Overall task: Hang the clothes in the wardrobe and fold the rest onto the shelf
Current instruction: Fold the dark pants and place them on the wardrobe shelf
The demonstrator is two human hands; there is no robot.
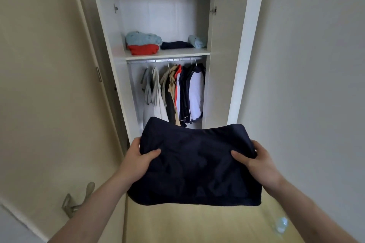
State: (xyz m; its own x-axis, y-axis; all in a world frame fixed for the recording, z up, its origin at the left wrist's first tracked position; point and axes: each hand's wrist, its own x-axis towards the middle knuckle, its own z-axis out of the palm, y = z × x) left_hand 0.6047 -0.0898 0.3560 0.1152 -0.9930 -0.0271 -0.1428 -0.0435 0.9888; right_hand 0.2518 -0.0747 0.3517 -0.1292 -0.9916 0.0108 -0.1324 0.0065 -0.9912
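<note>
A folded navy garment (195, 165) lies flat between my hands in front of the open white wardrobe. My left hand (138, 159) grips its left edge, thumb on top. My right hand (256, 161) grips its right edge the same way. The wardrobe shelf (167, 55) holds a light blue bundle (143, 38) on a red folded piece (143, 49), a dark folded piece (176, 45) and a light blue roll (196, 41). Below it, several garments (177, 92) hang from the rail (164, 60).
The wardrobe's right door (227, 55) stands open, and the left door (102, 45) too. A beige room door with a metal handle (79, 201) is at my left. A plain wall is at the right. Wooden floor (197, 225) lies below.
</note>
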